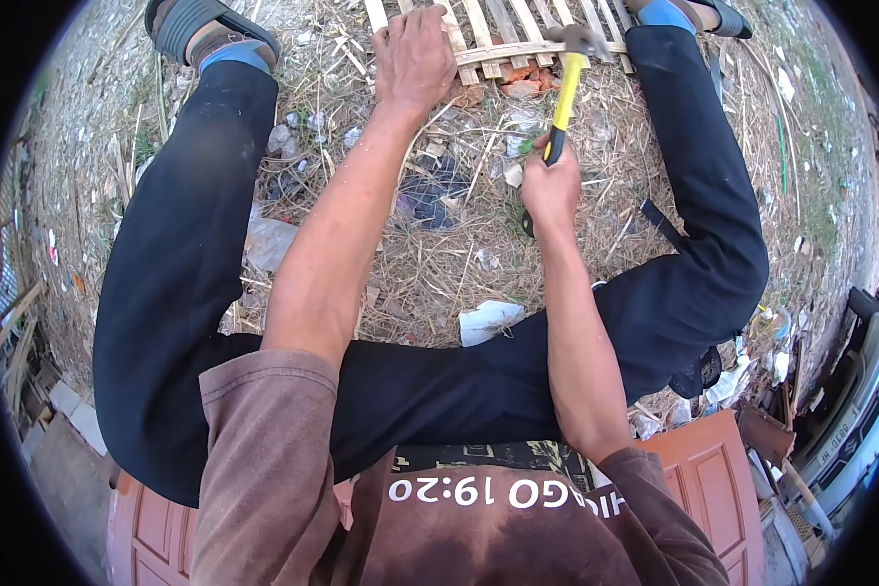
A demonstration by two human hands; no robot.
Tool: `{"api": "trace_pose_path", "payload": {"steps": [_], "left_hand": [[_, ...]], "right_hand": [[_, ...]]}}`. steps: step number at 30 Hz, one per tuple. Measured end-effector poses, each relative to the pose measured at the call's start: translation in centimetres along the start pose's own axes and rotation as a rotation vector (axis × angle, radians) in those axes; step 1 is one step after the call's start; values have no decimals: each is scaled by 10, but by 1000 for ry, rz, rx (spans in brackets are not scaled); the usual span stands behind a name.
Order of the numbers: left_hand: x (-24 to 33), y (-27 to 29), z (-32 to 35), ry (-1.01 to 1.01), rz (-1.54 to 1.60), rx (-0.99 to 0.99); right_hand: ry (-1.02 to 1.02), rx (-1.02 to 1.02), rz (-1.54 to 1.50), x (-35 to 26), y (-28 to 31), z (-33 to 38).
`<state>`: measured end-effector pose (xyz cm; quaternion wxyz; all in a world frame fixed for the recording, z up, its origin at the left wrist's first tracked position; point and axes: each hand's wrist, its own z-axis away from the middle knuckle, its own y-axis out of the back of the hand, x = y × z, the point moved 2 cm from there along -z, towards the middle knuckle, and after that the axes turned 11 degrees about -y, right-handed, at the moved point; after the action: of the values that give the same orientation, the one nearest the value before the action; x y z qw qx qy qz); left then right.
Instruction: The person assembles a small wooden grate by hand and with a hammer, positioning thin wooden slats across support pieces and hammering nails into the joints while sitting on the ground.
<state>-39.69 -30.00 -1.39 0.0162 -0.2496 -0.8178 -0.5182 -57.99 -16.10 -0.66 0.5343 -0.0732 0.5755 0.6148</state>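
A panel of thin pale wooden slats (pixel 481 34) lies on the ground between my feet, joined by a crosswise strip. My left hand (pixel 415 61) is closed over its left end, fingers curled at the slats; the fingertips are partly hidden. In my right hand (pixel 554 188) is a hammer (pixel 566 96) with a yellow and black handle, my fingers wrapped round the grip. Its metal head is over the crosswise strip, right of my left hand. Whether the head touches the wood, I cannot tell.
Broken red brick (pixel 523 86) shows beneath the panel's near edge. Dry straw, plastic scraps and a white piece (pixel 489 321) litter the ground. My legs spread to both sides. A reddish panelled board (pixel 715 461) is under me; a vehicle (pixel 855 410) stands far right.
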Motion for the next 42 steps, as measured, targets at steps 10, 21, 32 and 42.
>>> {"api": "trace_pose_path", "payload": {"steps": [10,21,32,42], "left_hand": [[3,0,3,-9,45,51],[-3,2,-1,12,38,40],[2,7,3,40,54,-1],[-3,9,6,26,60,55]], "right_hand": [[189,165,-575,-38,51,-6],[267,118,-817,-85,76,6],[151,-5,-501,-83,84,-14],[273,-35,-382,-118,101,-5]]}}
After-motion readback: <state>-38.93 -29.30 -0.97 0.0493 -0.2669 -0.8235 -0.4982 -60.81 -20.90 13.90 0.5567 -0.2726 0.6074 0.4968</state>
